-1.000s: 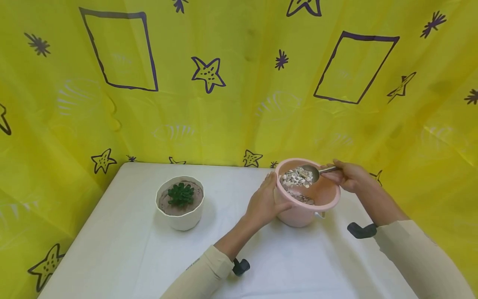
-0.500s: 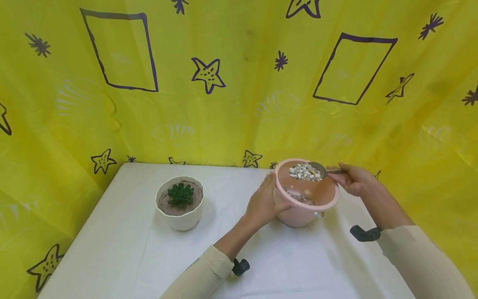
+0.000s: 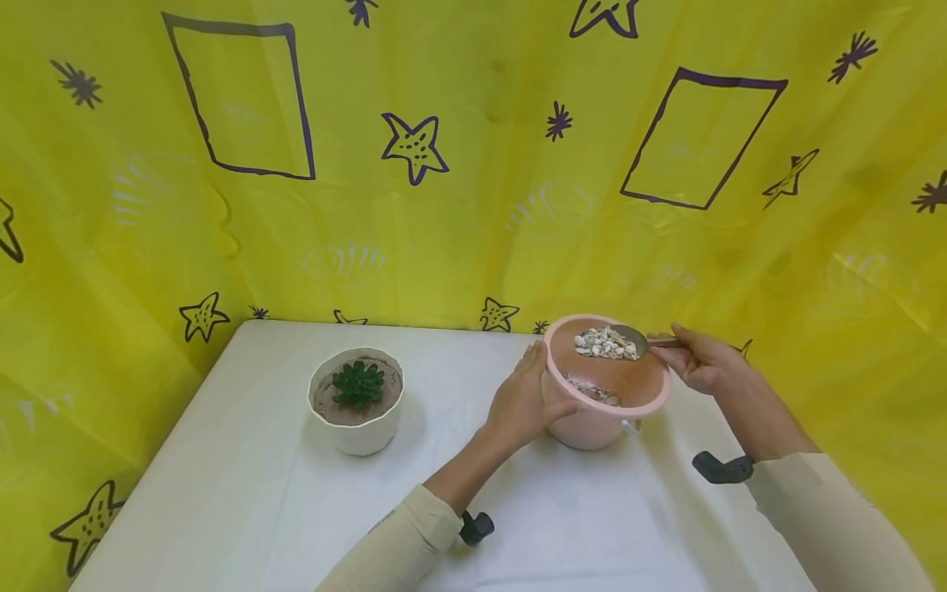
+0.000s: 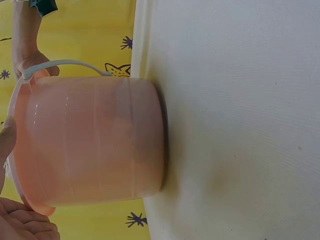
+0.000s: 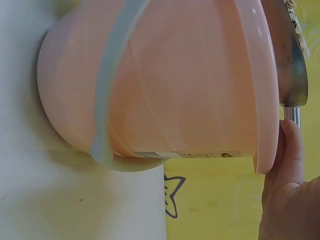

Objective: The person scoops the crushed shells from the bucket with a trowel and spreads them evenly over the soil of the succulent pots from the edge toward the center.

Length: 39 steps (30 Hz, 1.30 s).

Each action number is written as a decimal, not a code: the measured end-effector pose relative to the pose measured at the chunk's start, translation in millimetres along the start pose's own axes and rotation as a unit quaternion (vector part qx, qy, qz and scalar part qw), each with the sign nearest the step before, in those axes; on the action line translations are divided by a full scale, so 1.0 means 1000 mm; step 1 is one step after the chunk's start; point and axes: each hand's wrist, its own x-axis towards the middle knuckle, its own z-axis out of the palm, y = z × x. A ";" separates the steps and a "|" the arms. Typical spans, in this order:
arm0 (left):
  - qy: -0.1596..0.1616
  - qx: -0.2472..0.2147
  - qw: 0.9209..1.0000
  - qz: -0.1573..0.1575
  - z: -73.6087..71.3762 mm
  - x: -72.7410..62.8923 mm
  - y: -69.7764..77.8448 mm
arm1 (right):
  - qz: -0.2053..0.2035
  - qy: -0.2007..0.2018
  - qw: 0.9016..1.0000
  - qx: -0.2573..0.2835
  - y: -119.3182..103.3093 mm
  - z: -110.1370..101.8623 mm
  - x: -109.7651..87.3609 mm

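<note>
Scoop point(image 3: 633, 336) and its pebbles point(image 3: 605, 344) have shifted slightly right over the last second, lying just left of the right hand point(image 3: 704, 358) pinching it, above the bucket point(image 3: 586, 432) the left hand point(image 3: 520, 403) grips. Scooping looks done, emptying not.

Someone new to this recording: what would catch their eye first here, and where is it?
Probably the bright yellow curtain, which fills the background with dark drawn stars and four-sided outlines. Next, toward the right of the white table, the right hand holds a metal scoop of whitish bits over a pink bucket. Farther left, a small green plant stands out in a white pot.
</note>
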 end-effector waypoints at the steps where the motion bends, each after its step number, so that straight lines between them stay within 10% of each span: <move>1: 0.001 0.001 1.000 0.001 0.000 0.000 0.000 | -0.001 -0.007 1.000 0.000 0.000 0.000 0.000; 39: 0.017 -0.052 0.998 -0.008 0.004 -0.003 0.001 | -0.011 -0.031 0.998 0.048 0.008 0.033 0.000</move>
